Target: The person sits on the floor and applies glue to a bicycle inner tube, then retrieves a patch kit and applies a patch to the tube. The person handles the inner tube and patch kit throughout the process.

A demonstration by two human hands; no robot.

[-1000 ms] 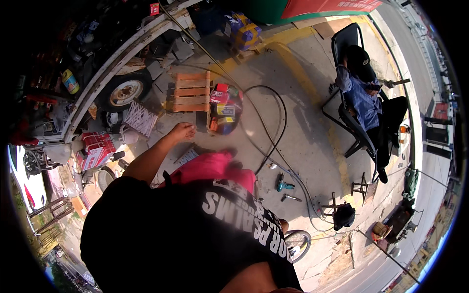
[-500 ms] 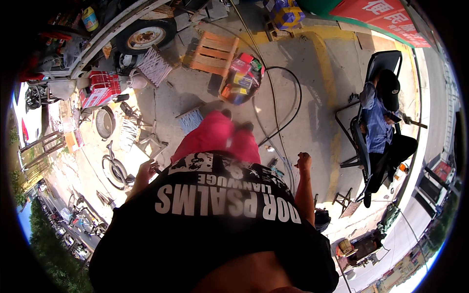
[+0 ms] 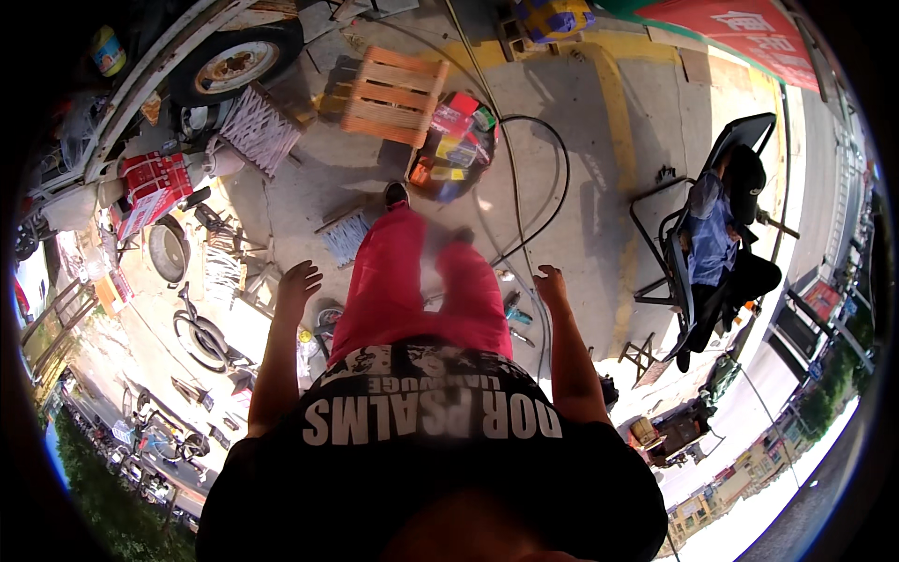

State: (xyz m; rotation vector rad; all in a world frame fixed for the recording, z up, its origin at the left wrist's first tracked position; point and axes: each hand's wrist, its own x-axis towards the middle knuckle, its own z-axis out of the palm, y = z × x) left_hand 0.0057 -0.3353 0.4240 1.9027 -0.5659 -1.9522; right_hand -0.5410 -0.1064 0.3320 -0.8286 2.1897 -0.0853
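I stand upright, both arms held out beside my body. My left hand (image 3: 300, 285) hangs in the air with its fingers spread and nothing in it. Nearest to it is a small stool with a pale blue woven seat (image 3: 346, 238). On the other side, my right hand (image 3: 551, 284) is raised with fingers loosely apart and holds nothing. A black hose (image 3: 567, 178) curves over the ground beyond that hand. Teal-handled tools (image 3: 514, 310) lie on the ground between my right hand and my leg.
Ahead are a slatted wooden stool (image 3: 393, 96) and a round container of colourful boxes (image 3: 454, 150). A wheel (image 3: 234, 73) and a white woven stool (image 3: 255, 131) are at the far left. A person (image 3: 716, 229) sits in a black folding chair (image 3: 676, 253) at right.
Both hands have risen forward from my sides, and their fingers have spread more. My legs have shifted, one foot now farther forward. The surroundings have slid slightly left in view.
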